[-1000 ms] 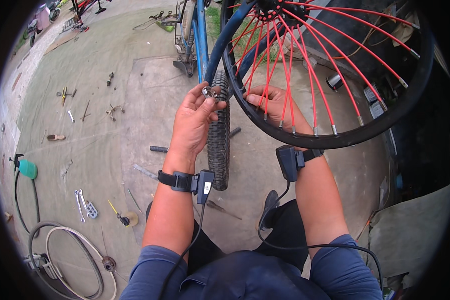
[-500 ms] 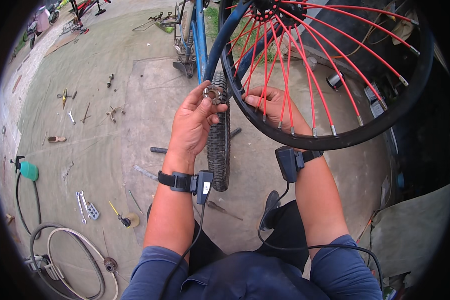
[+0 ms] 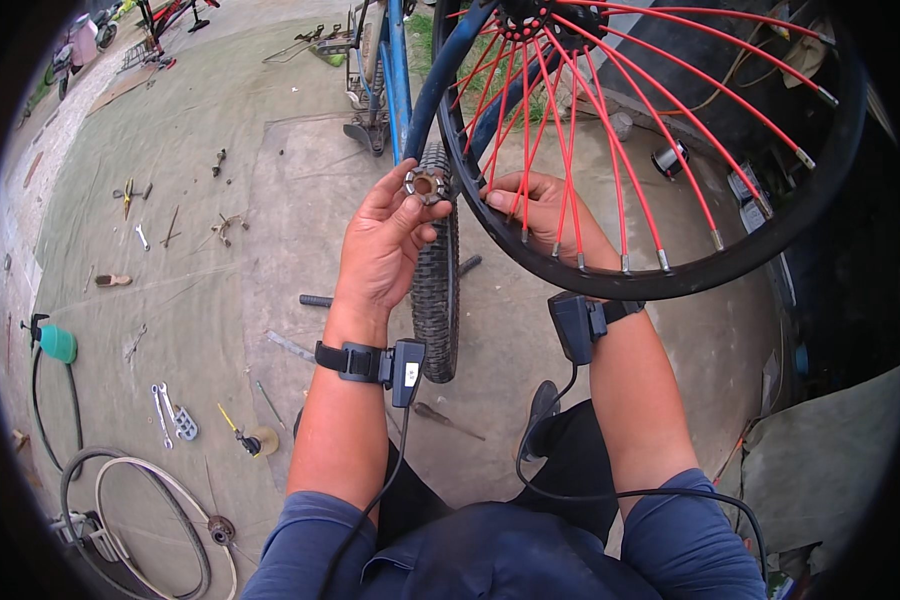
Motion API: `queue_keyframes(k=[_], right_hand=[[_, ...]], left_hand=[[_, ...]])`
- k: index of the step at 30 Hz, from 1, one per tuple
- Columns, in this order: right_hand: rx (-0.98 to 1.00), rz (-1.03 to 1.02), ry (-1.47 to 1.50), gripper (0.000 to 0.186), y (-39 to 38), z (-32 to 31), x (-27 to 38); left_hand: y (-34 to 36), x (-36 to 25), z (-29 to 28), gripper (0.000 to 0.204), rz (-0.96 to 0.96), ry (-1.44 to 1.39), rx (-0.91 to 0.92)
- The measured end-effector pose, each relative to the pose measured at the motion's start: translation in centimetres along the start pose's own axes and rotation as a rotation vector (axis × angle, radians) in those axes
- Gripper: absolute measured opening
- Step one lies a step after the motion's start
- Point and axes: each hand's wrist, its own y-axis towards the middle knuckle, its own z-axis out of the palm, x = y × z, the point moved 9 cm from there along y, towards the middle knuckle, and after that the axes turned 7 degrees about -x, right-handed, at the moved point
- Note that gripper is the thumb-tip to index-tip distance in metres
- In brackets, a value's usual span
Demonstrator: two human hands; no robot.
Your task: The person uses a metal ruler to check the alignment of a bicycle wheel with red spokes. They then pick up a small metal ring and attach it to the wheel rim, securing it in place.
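Observation:
My left hand (image 3: 388,228) pinches a round, notched metal spoke wrench (image 3: 425,185) between thumb and fingers, just left of the wheel rim. The wrench stands apart from the spokes, its ring face turned toward me. My right hand (image 3: 532,210) reaches behind several red spokes (image 3: 618,150); its thumb and forefinger close on a spoke's lower end at the inner side of the black rim (image 3: 610,282). The spoke's tip is hidden by the fingers. The wheel has a black hub (image 3: 530,15) and sits beside the blue fork (image 3: 440,85) of a bicycle.
Below the wheel is a knobby black tire (image 3: 436,310). On the mat to the left lie combination wrenches (image 3: 160,415), a pedal (image 3: 184,424), a wooden brush (image 3: 113,281) and a green spray bottle (image 3: 58,343). A loose tire and hose (image 3: 95,455) lie lower left. A metal can (image 3: 667,158) stands right.
The spoke wrench has turned in my left hand so its ring faces me more openly. The wheel has shifted very slightly left. My right hand stays at the rim.

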Motion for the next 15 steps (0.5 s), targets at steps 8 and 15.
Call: queue_keyframes(k=[8, 15], right_hand=[[-0.009, 0.004, 0.015, 0.021, -0.4, 0.0, 0.2], [0.01, -0.017, 0.082, 0.021, -0.8, 0.4, 0.7]], left_hand=[[0.1, 0.1, 0.8, 0.052, 0.008, 0.033, 0.008], [0.4, 0.3, 1.5, 0.051, 0.033, 0.114, 0.001]])
